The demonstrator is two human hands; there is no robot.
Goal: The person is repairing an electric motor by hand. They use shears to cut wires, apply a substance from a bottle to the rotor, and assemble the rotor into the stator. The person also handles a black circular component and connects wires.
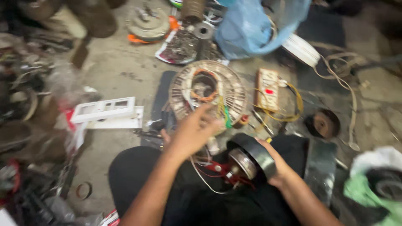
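Down at the bottom centre of the frame, we are cradling a round black motor housing with a metal core (251,159) on our lap; our right hand (274,165) is clamped around its right rim, probably to keep it tilted on edge so the core faces us. Red and white wires (209,169) are trailing from its left side across our dark trousers. Our left hand (190,132) is hovering just above and left of it, blurred, fingers loosely spread and gripping nothing that we can make out.

Just beyond that hand, in the middle of the frame, a round wound stator ring with copper coils (208,90) is lying flat on the grey concrete floor (121,71). A white plastic switch frame (104,109) is resting to its left, and a small beige board with yellow wires (268,90) to its right. A dark round cap (322,123) is sitting further right.

Farther off, a blue plastic bag (251,25) is filling the upper centre. Open floor is showing only at upper left of centre; scrap is crowding the left edge.
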